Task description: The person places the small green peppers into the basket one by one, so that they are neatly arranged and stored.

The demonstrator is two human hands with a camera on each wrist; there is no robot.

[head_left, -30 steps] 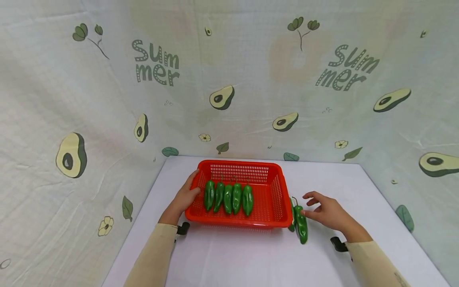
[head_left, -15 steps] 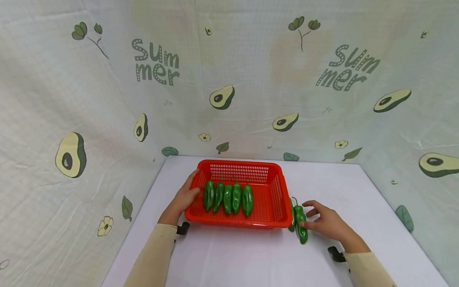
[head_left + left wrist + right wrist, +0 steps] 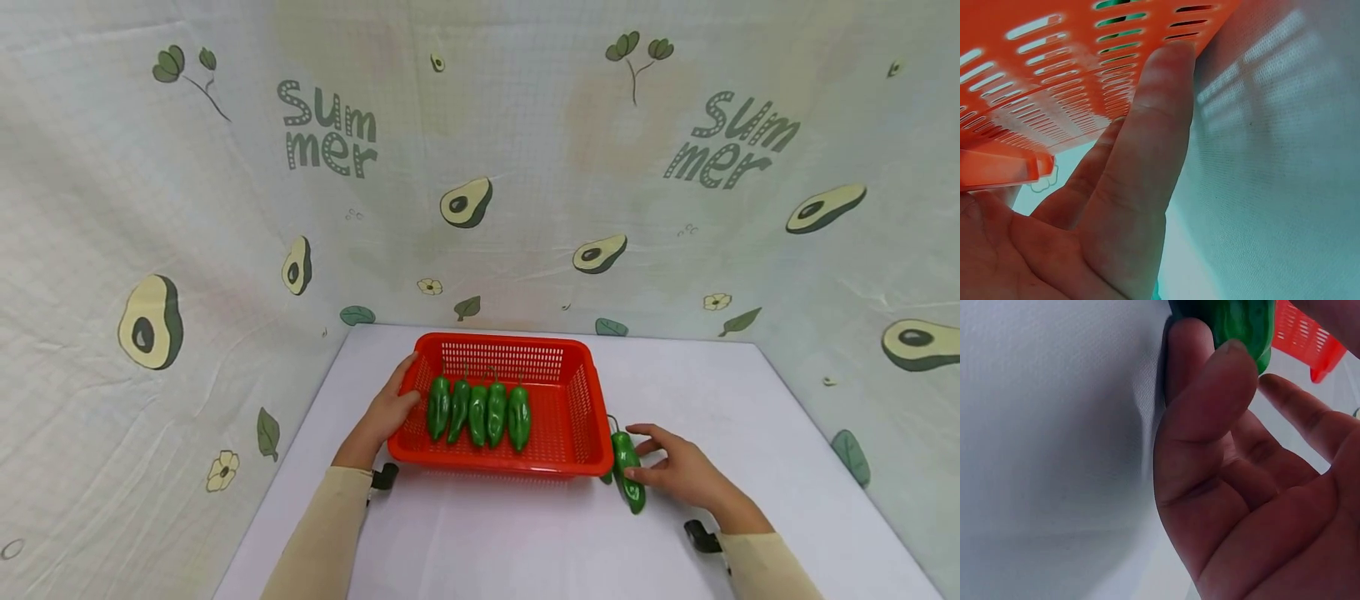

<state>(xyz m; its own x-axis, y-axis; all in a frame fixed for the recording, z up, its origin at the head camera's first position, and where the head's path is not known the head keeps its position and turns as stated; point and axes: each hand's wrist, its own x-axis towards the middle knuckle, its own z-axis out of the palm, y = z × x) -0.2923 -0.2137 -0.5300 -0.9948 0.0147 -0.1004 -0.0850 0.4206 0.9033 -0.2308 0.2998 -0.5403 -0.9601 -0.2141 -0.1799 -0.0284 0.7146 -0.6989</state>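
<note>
My left hand (image 3: 384, 414) grips the left side of a red plastic basket (image 3: 517, 468). Its thumb lies over the rim, and in the left wrist view its fingers (image 3: 1163, 94) run along the outside of the slotted wall. Inside the basket several green peppers (image 3: 477, 415) lie side by side, stems toward the back. Just right of the basket, my right hand (image 3: 678, 471) pinches another green pepper (image 3: 632, 493) on the table, thumb across it. The right wrist view shows curled fingers (image 3: 1222, 387) against this pepper. One more pepper (image 3: 607, 477) is mostly hidden between it and the basket.
A white cloth-covered table (image 3: 480, 542) lies under everything. Behind and at both sides hangs a pale curtain (image 3: 525, 167) printed with avocados and leaves. A small black device (image 3: 701, 536) sits at the right wrist, another (image 3: 385, 477) at the left.
My right hand has come down and left onto the pepper beside the basket. That pepper has shifted slightly toward the basket, covering more of the other one. The left hand has stayed put.
</note>
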